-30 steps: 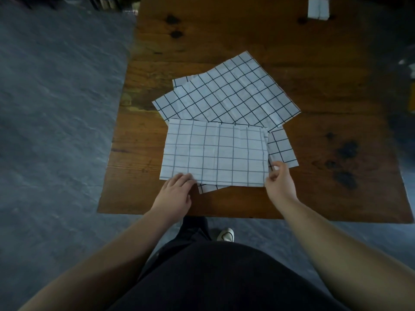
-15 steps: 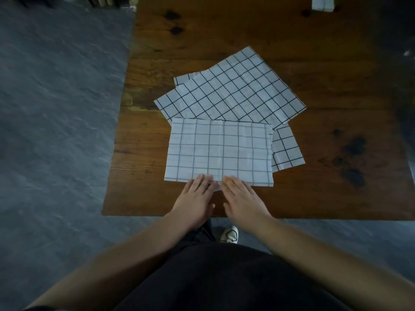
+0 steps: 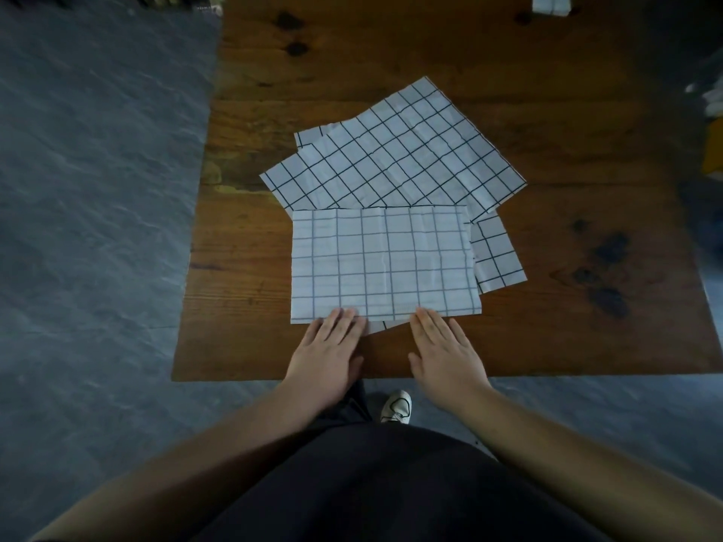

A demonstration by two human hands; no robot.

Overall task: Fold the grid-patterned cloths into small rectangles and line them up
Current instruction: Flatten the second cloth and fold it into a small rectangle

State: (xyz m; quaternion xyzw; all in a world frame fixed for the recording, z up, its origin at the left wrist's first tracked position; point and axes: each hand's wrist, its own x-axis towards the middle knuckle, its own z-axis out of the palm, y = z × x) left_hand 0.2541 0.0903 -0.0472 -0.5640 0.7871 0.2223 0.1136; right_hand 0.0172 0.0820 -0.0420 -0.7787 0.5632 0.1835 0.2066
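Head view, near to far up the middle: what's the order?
White shoe → left hand and right hand side by side, fingertips on the near edge of the half-folded grid cloth → spread grid cloth → small folded white cloth at the far end of the wooden table.

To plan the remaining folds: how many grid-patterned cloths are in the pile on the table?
3: the folded cloth nearest the person, the tilted cloth behind it, and the bottom cloth peeking out on the right. More may be hidden underneath.
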